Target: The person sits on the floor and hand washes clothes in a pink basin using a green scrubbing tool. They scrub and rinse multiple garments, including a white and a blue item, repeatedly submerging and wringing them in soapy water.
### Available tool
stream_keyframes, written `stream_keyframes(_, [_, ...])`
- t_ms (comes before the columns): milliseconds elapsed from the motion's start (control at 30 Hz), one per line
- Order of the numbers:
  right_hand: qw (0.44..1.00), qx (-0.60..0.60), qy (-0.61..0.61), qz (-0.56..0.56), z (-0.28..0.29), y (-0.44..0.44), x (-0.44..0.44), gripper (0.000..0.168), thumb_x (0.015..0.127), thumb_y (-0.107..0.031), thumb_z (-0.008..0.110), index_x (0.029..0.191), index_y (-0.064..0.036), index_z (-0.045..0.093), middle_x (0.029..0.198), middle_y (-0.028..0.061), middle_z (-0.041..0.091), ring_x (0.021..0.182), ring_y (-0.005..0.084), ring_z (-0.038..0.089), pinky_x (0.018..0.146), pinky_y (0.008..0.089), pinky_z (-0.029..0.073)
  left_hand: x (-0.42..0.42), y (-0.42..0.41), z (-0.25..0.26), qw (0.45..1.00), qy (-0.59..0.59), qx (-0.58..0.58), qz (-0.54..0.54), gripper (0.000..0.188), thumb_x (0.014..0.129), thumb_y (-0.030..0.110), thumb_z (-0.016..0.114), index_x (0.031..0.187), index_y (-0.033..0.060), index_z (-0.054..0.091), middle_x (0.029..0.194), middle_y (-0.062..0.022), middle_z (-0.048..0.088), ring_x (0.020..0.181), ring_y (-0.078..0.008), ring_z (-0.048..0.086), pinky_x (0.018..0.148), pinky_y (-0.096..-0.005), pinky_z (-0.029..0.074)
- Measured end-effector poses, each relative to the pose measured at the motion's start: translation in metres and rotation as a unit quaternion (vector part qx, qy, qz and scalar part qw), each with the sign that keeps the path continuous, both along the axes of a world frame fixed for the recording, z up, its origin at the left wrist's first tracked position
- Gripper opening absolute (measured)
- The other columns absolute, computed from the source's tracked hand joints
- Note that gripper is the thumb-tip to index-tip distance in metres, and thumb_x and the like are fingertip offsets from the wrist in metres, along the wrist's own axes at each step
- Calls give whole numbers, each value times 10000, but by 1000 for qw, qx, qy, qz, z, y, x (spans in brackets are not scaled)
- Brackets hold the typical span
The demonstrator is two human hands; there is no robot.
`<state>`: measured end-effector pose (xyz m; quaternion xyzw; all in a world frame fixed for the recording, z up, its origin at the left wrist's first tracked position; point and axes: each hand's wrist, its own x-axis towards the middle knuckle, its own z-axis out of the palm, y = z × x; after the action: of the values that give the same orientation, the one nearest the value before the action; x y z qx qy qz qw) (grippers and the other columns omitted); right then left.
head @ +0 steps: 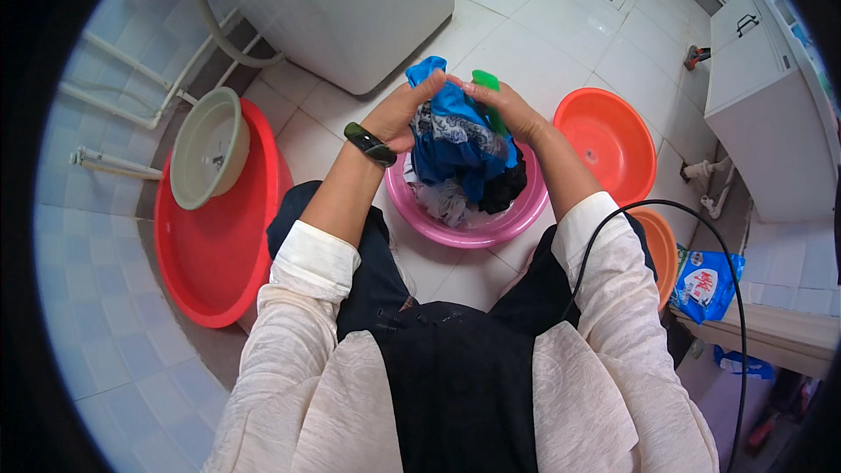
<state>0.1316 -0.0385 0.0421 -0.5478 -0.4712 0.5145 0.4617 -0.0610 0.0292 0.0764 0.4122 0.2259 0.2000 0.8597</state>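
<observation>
A wet blue garment (453, 151) with a pale patterned band is bunched up between my hands, over a pink basin (466, 238). My left hand (401, 108), with a dark band on its wrist, grips the cloth from the left. On the other side my right hand (509, 108) holds a bright green object (486, 80) against the garment; its kind is partly hidden by the fingers. The tips of both hands meet at the top of the cloth. Beneath, in the basin, lie whitish fabric (450, 200) and a black piece of cloth (504, 187).
To the left, a pale green basin (186, 164) rests in a large red tub (197, 269). An orange-red basin (601, 144), another orange basin (660, 256) and a blue printed bag (706, 282) are at right. A white appliance (341, 13) stands ahead; a black cable (732, 263) loops past my right arm.
</observation>
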Motion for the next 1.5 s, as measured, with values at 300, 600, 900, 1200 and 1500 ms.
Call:
stream_keyframes(300, [956, 28, -196, -218, 15, 3, 18, 416, 795, -425, 716, 859, -36, 583, 740, 39, 576, 733, 120, 560, 653, 280, 468, 6, 6, -19, 995, 89, 10, 34, 323, 914, 299, 624, 1091, 31, 593, 1052, -104, 662, 936, -213, 655, 863, -352, 526])
stream_keyframes(600, [815, 298, -424, -259, 10, 0, -43, 658, 833, -537, 604, 1118, 47, 497, 976, 254, 630, 914, 404, 625, 789, 435, 498, 28, -16, -35, 965, -173, -190, 58, 427, 990, 375, 441, 1220, 28, 535, 1162, -123, 627, 1058, -266, 614, 965, -444, 469])
stream_keyframes(900, [935, 160, -245, -202, 9, -4, -55, 859, 863, -610, 520, 1357, 71, 344, 1385, 328, 364, 1313, 412, 355, 1085, 437, 283, 33, -30, -26, 971, -180, -117, 103, 485, 1000, 406, 400, 1269, 16, 503, 1240, -120, 587, 1155, -261, 556, 1041, -406, 401])
stream_keyframes(1200, [938, 98, -180, -281, -26, 7, -40, 790, 842, -577, 579, 1233, 92, 426, 1192, 288, 536, 1095, 388, 541, 927, 423, 424, 31, -22, -42, 977, -134, -152, 72, 498, 1000, 406, 397, 1254, -7, 513, 1215, -142, 601, 1102, -272, 595, 991, -438, 447])
stream_keyframes(1500, [928, 206, 2, -311, 15, 0, -6, 324, 840, -229, 716, 1019, 0, 573, 906, 120, 663, 780, 162, 653, 659, 275, 509, 22, -11, -20, 959, -190, -202, 54, 566, 985, 430, 414, 1241, -66, 503, 1253, -189, 571, 1149, -332, 560, 1029, -472, 408])
